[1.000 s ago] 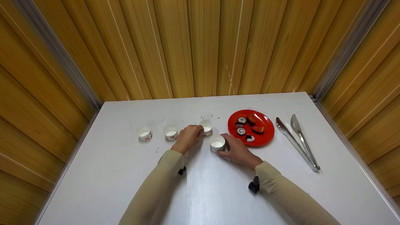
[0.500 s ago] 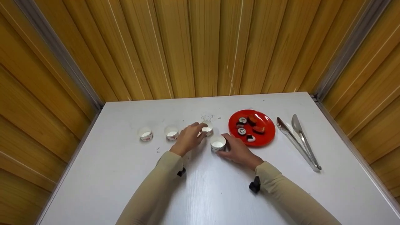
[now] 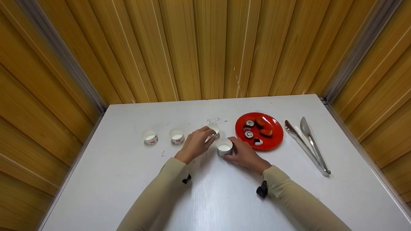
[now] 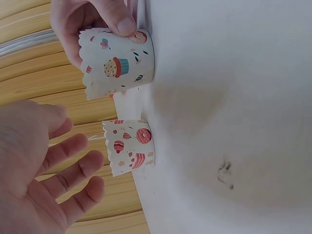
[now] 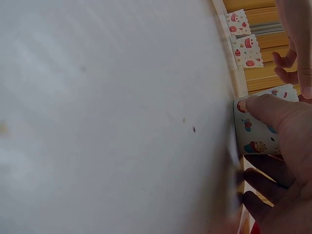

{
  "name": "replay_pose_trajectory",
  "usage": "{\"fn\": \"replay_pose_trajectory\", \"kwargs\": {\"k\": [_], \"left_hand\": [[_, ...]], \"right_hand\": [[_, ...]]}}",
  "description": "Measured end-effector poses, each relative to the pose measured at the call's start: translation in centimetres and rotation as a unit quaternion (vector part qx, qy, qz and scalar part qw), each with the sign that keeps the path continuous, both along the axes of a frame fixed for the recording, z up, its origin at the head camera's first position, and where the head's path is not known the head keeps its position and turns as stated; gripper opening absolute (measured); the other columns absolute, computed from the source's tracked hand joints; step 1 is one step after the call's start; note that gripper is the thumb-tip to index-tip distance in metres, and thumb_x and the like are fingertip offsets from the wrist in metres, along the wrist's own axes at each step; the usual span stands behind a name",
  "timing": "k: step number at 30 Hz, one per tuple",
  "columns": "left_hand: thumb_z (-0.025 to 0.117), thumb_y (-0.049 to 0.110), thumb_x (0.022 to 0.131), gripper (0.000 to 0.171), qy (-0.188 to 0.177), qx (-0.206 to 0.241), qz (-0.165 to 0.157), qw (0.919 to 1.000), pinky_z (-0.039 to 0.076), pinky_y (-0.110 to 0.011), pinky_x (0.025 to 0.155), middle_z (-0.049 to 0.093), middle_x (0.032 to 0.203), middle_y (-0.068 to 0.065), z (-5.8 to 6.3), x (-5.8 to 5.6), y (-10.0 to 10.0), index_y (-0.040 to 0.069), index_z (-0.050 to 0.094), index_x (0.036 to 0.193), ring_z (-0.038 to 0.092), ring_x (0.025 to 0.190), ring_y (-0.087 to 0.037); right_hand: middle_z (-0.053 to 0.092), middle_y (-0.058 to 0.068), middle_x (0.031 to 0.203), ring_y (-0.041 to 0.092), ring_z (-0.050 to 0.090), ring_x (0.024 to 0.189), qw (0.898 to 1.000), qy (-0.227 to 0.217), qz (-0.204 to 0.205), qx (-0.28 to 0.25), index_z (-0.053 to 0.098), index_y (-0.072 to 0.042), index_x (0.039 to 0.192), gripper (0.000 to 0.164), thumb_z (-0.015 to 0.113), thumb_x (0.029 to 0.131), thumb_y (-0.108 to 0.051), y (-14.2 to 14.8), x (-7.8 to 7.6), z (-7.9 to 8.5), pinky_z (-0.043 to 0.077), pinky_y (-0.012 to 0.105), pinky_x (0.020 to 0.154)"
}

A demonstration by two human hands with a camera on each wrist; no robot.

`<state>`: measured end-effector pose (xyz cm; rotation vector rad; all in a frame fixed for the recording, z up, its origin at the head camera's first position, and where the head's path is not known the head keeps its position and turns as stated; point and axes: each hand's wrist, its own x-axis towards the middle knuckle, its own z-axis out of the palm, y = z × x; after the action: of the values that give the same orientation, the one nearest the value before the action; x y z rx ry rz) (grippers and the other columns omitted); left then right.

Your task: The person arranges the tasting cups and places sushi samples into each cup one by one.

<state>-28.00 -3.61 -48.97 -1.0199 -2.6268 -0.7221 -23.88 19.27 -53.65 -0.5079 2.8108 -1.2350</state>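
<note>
My right hand (image 3: 245,155) grips a white paper baking cup (image 3: 224,150) near the middle of the table. In the left wrist view this baking cup (image 4: 117,63) has a scalloped rim and a blue cupcake print, and a thumb presses on its side. Just behind it stands another paper cup, which the left wrist view shows as a smaller red-printed cup (image 4: 130,146). My left hand (image 3: 195,144) hovers beside that one. Its fingers (image 4: 70,168) are loosely bent and apart, with nothing between them.
Two more paper cups, the leftmost (image 3: 150,138) and its neighbour (image 3: 177,137), stand in a row to the left. A red plate (image 3: 276,138) with several sushi pieces lies right of my right hand. Metal tongs (image 3: 310,147) lie farther right. Wood-patterned walls (image 3: 208,48) surround the white table.
My left fingers, bunched against the rear cup a second ago, have spread apart near its rim, the hand shifting slightly. The right hand stays on its cup.
</note>
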Motion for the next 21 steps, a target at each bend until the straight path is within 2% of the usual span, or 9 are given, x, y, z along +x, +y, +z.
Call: {"fn": "replay_pose_trajectory", "kwargs": {"k": [7,16,21], "left_hand": [[0.070,0.020,0.100,0.013,0.004,0.010,-0.002,0.9999,0.058,-0.037,0.074,0.074,0.105,-0.003,0.0,0.3,-0.1,0.011,0.077,0.107,0.071,0.089,-0.019],[0.069,0.018,0.101,0.016,-0.017,0.016,-0.015,0.9996,0.058,-0.038,0.076,0.074,0.107,-0.004,-0.1,0.9,0.0,0.008,0.077,0.109,0.072,0.092,-0.022],[0.071,0.017,0.099,0.016,-0.006,0.015,-0.030,0.9994,0.059,-0.039,0.078,0.075,0.110,-0.003,-0.2,1.2,0.1,0.007,0.076,0.111,0.073,0.096,-0.021]], "right_hand": [[0.066,0.003,0.127,0.021,0.058,0.120,1.000,0.003,0.003,-0.005,0.056,-0.008,0.137,0.063,0.087,0.084,-0.023,0.0,0.1,0.0,0.042,0.047,0.109],[0.066,0.003,0.128,0.021,0.058,0.121,1.000,0.008,0.004,-0.005,0.057,-0.009,0.137,0.062,0.087,0.084,-0.021,0.1,0.0,0.0,0.041,0.047,0.110],[0.067,0.004,0.127,0.021,0.059,0.118,1.000,0.018,0.007,-0.003,0.058,-0.009,0.136,0.061,0.087,0.084,-0.020,0.1,0.0,-0.1,0.042,0.047,0.108]]}}
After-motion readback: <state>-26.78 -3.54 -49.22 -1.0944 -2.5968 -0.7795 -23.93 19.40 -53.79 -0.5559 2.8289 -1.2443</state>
